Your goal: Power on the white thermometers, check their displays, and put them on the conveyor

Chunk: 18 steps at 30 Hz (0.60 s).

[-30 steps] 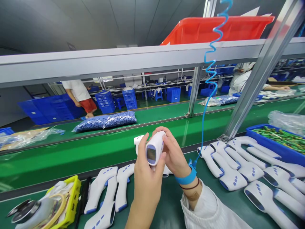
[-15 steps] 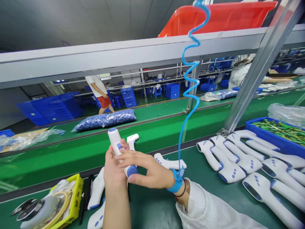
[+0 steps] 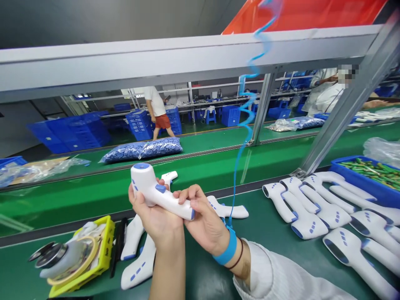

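Swung round since the last view, the thermometer [image 3: 156, 195] now lies long axis far-left to near-right, gripped by both: left hand [image 3: 153, 218] under its head, right hand [image 3: 203, 221] closed on the handle end.

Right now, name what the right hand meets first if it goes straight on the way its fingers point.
The right hand meets the handle of the white-and-blue infrared thermometer first: its fingers rest on that handle, and the left hand grips the same thermometer.

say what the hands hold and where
A white-and-blue infrared thermometer: the left hand cradles its neck below the head, the right hand grips the handle's far end.
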Available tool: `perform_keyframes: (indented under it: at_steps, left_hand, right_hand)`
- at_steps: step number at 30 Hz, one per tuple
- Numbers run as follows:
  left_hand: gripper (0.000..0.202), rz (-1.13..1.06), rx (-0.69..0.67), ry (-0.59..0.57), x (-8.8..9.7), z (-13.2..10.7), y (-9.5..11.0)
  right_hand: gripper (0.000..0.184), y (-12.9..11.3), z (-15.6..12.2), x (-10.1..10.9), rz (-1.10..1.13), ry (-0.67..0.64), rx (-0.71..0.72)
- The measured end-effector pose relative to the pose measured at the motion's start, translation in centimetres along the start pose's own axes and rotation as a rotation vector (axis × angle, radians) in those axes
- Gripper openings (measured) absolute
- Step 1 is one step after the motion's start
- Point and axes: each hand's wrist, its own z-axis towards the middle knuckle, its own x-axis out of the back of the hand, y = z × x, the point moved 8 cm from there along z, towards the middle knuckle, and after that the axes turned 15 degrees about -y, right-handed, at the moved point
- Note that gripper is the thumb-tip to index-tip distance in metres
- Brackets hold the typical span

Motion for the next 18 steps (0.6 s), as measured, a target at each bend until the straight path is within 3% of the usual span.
perform_keyframes:
  at_steps: [5, 7, 10, 12, 15, 18]
  left_hand:
    - [0.026, 0.165, -0.117, -0.142, -1.2, -0.5, 1.6]
    - [0.027, 0.278, -0.220, -0.192, -1.7, -0.6, 2.4]
    - [0.026, 0.521, -0.431, -0.187, -2.3, -1.5, 3.9]
    - [0.023, 0.669, -0.537, -0.177, -2.7, -2.2, 4.4]
    - [0.020, 0.753, -0.572, -0.228, -3.4, -2.7, 4.2]
    - [0.020, 0.778, -0.550, -0.267, -3.7, -2.8, 3.9]
  right_hand:
    - [0.028, -0.6, 0.6, 0.2, -0.001, -0.063, -0.108]
    - [0.023, -2.1, 0.8, 0.0, -0.193, -0.109, -0.115]
    - [0.011, -4.3, 1.0, -0.7, -0.650, -0.179, -0.141]
    - [0.014, -5.0, 0.9, -1.1, -0.946, -0.203, -0.195]
    - [0.018, -4.8, 0.6, -1.4, -1.210, -0.238, -0.293]
    - [0.018, -4.1, 0.3, -1.5, -1.313, -0.266, -0.377]
